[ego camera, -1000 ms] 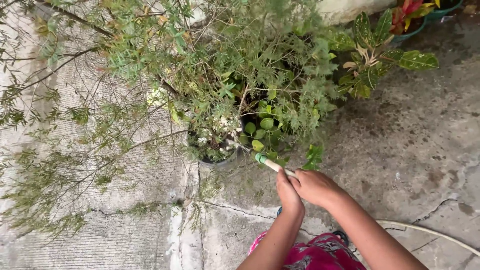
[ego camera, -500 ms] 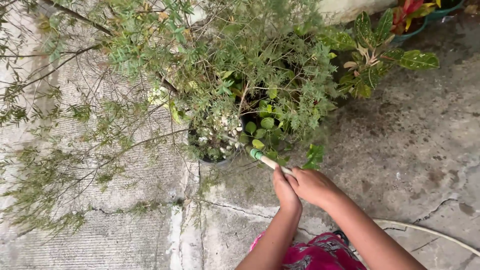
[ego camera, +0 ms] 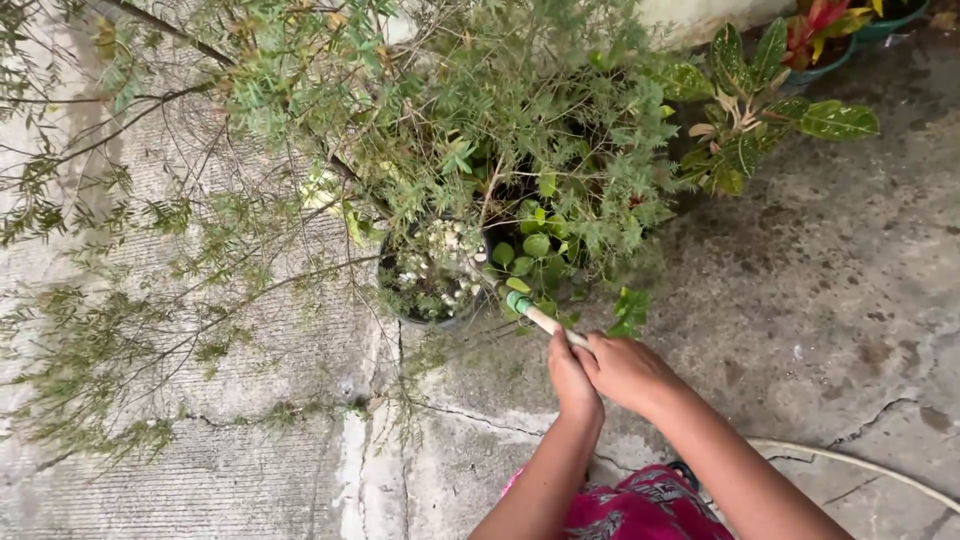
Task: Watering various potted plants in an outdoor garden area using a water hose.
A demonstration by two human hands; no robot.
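Watering potted plants, mid-job.
Both hands, left hand (ego camera: 572,378) and right hand (ego camera: 625,368), together, clamped on hose nozzle (ego camera: 530,311) aimed at dark pot (ego camera: 430,300); croton (ego camera: 760,110) looks not yet reached.

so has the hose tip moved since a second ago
Yes, slightly: the hose tip has crept up and left, closer to the dark pot, with both hands around the hose.

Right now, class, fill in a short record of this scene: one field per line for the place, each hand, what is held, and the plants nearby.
Place: outdoors, cracked concrete ground
Left hand: closed on the hose end, beside the right
Right hand: closed on the hose end
Hose nozzle: green tip, aimed into the pots
Small pot: dark, white bits on its soil
Bush: fine-leaved, spreads over the pots
Broad-leaved plant: variegated, to the right
Hose: pale, curves along the ground
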